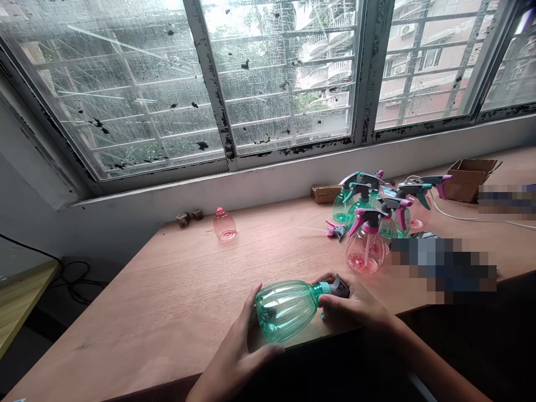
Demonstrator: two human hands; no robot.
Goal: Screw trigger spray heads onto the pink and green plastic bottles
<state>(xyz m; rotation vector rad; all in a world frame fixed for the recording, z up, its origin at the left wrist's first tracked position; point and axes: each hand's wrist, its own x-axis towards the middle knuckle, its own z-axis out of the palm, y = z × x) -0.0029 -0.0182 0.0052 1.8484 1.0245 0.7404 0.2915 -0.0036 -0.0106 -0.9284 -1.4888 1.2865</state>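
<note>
Lying sideways at the near edge of the table (176, 290): green spray bottle (287, 308). Left hand (240, 352) curls round its body; right hand (355, 307) fingers closed on the spray head (337, 288). Other spray bottles (377, 218) stand well behind.

The wooden worktop (176, 290) carries a green bottle (287, 310) lying on its side at the near edge. Toward the back left stands a pink bottle (225, 224) with no head, and two small blocks (182, 219) sit near it. At right are clustered spray bottles (372, 223), a loose sprayer head (335, 230), a flat box (325, 194), an open carton (469, 177) and a white cable (460, 219).
</note>
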